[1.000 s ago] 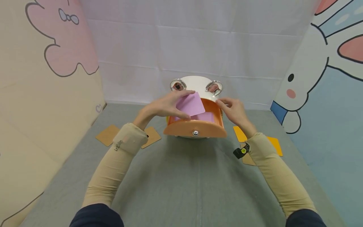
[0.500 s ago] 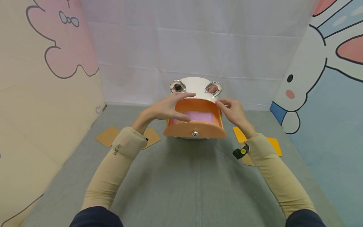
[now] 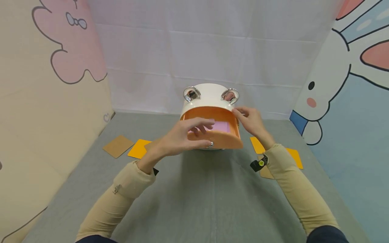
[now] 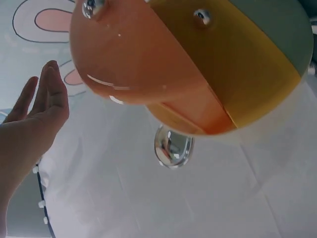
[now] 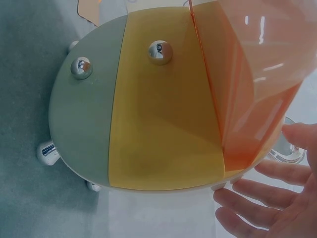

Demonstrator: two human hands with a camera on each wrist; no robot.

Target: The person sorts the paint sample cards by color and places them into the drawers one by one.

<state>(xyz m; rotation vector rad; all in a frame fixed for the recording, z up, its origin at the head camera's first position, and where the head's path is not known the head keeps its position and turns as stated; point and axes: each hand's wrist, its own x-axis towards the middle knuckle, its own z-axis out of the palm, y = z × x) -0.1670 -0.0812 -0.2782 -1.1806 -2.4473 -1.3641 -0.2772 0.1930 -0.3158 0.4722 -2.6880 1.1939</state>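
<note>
A rounded white cabinet stands at the back of the table, its orange top drawer pulled out. Purple cards lie inside, partly covered by my left hand. That hand holds nothing; its fingers bend loosely over the drawer front, thumb tip by the silver knob. In the left wrist view, the left hand appears beside the orange front, with a gap between. My right hand rests at the cabinet's right edge. In the right wrist view, the right hand's fingers spread along the cabinet's side.
Below the orange drawer are a closed yellow drawer and a closed green drawer. Brown card and yellow card lie left on the grey table; yellow cards and a brown card lie right.
The purple card in my left hand was let go into the drawer. My left hand then moved down and toward me, to the drawer's front. The right hand has stayed put.
</note>
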